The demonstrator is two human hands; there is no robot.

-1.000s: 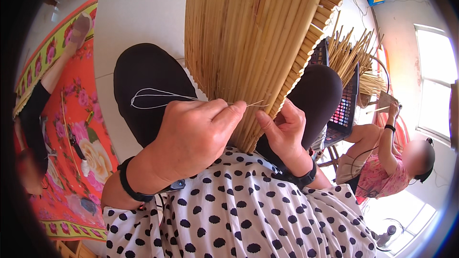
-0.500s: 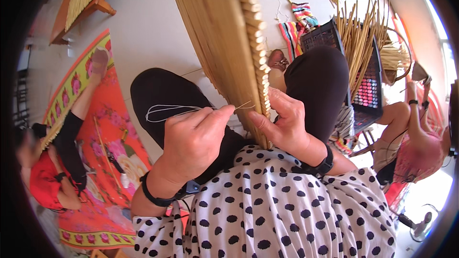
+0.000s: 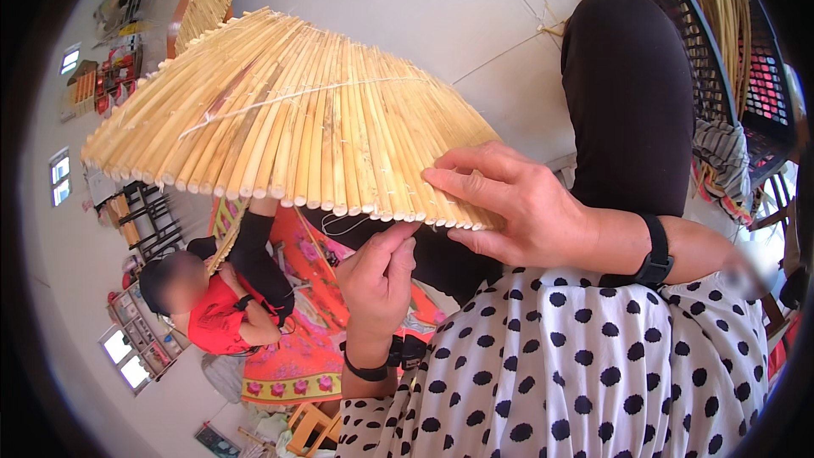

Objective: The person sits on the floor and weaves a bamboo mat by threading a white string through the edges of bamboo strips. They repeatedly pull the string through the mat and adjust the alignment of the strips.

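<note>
A mat of pale dried reed stalks (image 3: 314, 127), joined side by side with white stitching, fans out across my lap and up to the left. My right hand (image 3: 534, 203) grips its near right corner, fingers on top and thumb below. Just under the cut stalk ends is my left hand (image 3: 377, 280), its thumb and index finger pinched together against the edge. A thin white thread loop (image 3: 339, 226) hangs beside those fingertips. The needle seen earlier in this hand is hidden now. Another white thread (image 3: 280, 97) runs across the mat's upper face.
At the left, another person in a red top (image 3: 225, 322) sits by a red floral cloth (image 3: 314, 339). A black plastic crate (image 3: 708, 42) of long stalks stands at the upper right. A wooden stool (image 3: 309, 428) shows at the bottom, and a wooden bench (image 3: 182, 8) at upper left.
The mat has swung from nearly edge-on to showing its broad face, spreading left. My left hand has moved under its edge; my right hand now wraps the corner. The view has turned left.
</note>
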